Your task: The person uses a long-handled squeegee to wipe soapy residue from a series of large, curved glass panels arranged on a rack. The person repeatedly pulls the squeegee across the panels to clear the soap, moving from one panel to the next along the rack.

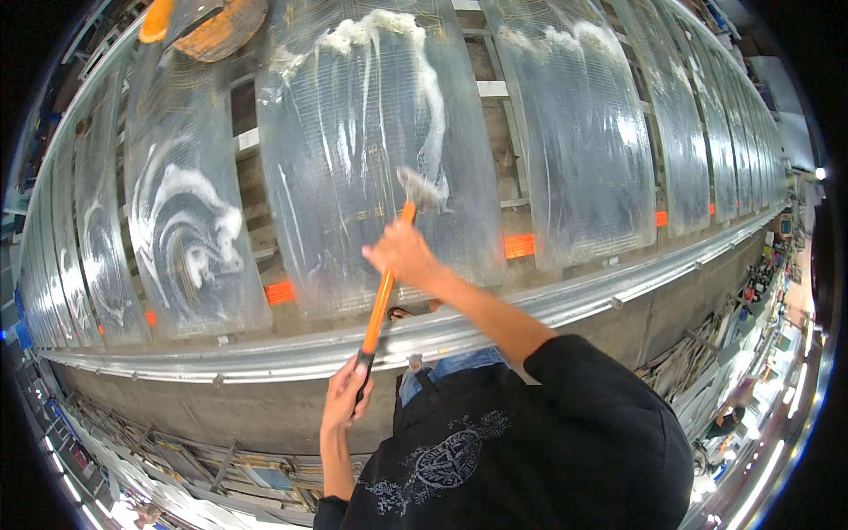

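Both of my hands are on one long-handled scrub brush with an orange pole (pixel 380 305). My right hand (pixel 405 252) wraps round the pole near its upper end, just below the brush head. Lower down, my left hand (pixel 346 395) grips the black end of the handle. The pale, blurred brush head (pixel 420 188) rests on a wet, clear glass-like panel (pixel 371 132). White suds run across the far part of this panel and down in streaks beside the brush.
More long panels lie side by side, including a foam-swirled one (pixel 190 234) on the left and one (pixel 574 150) on the right. Orange blocks (pixel 519 246) sit between panels. A metal rail (pixel 309 352) runs along the near edge. A worn orange object (pixel 221 31) lies at far left.
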Motion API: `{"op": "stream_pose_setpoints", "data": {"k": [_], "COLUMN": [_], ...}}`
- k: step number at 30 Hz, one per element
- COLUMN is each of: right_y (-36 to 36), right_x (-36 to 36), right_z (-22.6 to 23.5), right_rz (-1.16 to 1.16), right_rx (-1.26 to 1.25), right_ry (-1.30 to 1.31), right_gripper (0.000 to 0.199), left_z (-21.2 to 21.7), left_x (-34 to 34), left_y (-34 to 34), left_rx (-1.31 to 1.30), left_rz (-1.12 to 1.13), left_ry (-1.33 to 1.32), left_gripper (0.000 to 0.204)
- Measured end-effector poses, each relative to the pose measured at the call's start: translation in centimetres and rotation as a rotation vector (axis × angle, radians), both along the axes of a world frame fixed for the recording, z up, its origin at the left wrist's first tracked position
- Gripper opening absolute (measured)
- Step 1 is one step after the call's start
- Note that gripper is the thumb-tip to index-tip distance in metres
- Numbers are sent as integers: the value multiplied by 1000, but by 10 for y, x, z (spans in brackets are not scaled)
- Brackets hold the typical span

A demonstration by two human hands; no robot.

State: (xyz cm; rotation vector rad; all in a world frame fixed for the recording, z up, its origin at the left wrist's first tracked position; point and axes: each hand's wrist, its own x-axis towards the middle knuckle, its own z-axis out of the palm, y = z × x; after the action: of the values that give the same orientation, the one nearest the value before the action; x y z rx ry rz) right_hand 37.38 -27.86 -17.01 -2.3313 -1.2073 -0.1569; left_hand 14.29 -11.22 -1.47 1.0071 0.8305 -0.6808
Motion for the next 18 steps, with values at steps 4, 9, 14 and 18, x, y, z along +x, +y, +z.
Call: {"op": "stream_pose_setpoints", "data": {"k": [4,9,14,18], "right_y": [-7,0,-13,-37], "right_x": [182,326,228,49], "right_z": [-7,1,0,12], "right_rz": [15,64,-50,-84], "right_rx": [231,223,353,244], "right_ry": [-166,-183,11,97], "right_gripper": [36,38,32,30], "left_z": [-25,-12,2,16], "left_x": [161,287,209,50], "left_y": [-33,-67,-70,-63], "left_rx": [54,-11,45,96], "left_rz": [50,206,143,-27], "left_ry": [-82,-184,-179,-80], "left_gripper": [39,32,32,38]}}
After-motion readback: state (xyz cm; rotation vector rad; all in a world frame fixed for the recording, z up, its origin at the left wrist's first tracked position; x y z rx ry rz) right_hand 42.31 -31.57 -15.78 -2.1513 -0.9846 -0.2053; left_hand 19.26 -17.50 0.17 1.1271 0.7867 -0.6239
